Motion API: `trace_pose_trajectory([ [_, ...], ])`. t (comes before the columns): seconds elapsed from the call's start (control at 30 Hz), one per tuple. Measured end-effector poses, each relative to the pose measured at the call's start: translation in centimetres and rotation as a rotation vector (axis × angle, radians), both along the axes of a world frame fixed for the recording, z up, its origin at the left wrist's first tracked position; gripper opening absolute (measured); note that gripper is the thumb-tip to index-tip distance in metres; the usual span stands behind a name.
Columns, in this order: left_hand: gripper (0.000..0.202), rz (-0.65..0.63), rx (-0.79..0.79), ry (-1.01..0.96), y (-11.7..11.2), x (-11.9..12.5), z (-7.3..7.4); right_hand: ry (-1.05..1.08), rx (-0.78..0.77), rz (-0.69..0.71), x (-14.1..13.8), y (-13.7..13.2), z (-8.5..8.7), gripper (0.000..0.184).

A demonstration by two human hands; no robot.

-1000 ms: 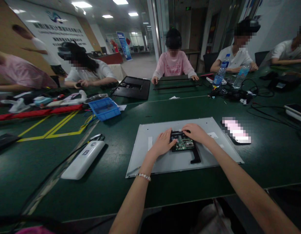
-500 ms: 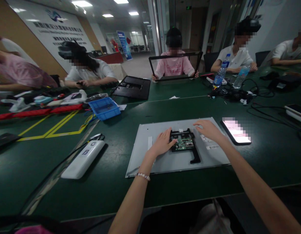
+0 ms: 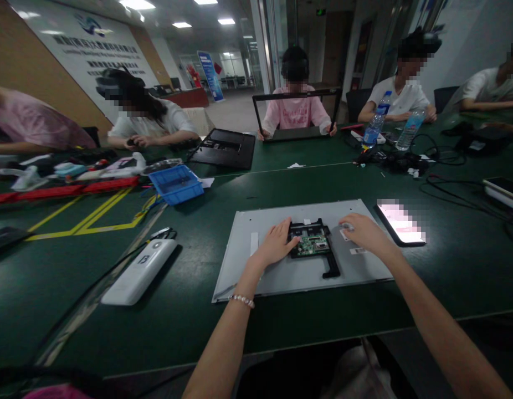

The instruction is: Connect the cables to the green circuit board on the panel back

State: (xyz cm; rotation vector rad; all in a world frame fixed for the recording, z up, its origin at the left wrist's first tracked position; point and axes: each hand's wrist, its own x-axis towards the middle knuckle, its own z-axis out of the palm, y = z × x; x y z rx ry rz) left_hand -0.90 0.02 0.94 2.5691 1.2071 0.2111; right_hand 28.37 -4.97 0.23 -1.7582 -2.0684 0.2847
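Observation:
A grey metal-backed flat panel lies on the table before me. On its middle rests a green circuit board set in a black plastic bracket, one leg of which reaches toward me. My left hand lies with straight fingers along the bracket's left side, the thumb over the board's edge. Right of the board, my right hand hovers low over or touches the panel near its white labels. Its fingers are bent, with a gap to the thumb, and I see nothing held.
A lit phone lies right of the panel, a white power bank with a cable to the left. Beyond are a blue basket, a black panel and bottles. Across the table a person holds a black frame.
My right hand has moved slightly right and toward me, away from the bracket's upper corner, and its fingers have curled more. The left hand stays at the bracket.

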Motion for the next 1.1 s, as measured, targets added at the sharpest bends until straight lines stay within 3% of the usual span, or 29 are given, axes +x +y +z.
trace_pose_trajectory([
  [0.33,0.067,0.001,-0.020,-0.008,-0.1,0.0,0.2,0.115,-0.182,-0.094,2.4,-0.8,0.0,0.028],
  [0.53,0.067,0.004,-0.029,-0.020,-0.1,0.0,0.2,0.238,-0.201,-0.209,2.8,-1.1,-0.3,0.024],
  [0.7,0.064,0.021,-0.023,-0.059,-0.1,0.0,0.2,0.630,-0.301,-0.111,0.8,-1.3,0.2,0.025],
  [0.87,0.057,0.067,0.090,-0.084,-1.4,1.5,1.5,0.760,-0.358,-0.030,-1.2,-1.6,0.9,0.019],
  [0.93,0.049,0.011,0.152,-0.107,-2.1,2.4,2.3,0.760,-0.372,-0.018,-1.6,-1.6,0.8,0.017],
  [1.1,0.039,-0.287,0.204,-0.089,-3.8,4.2,3.5,0.775,-0.378,-0.029,-1.9,-1.5,0.3,0.015],
])
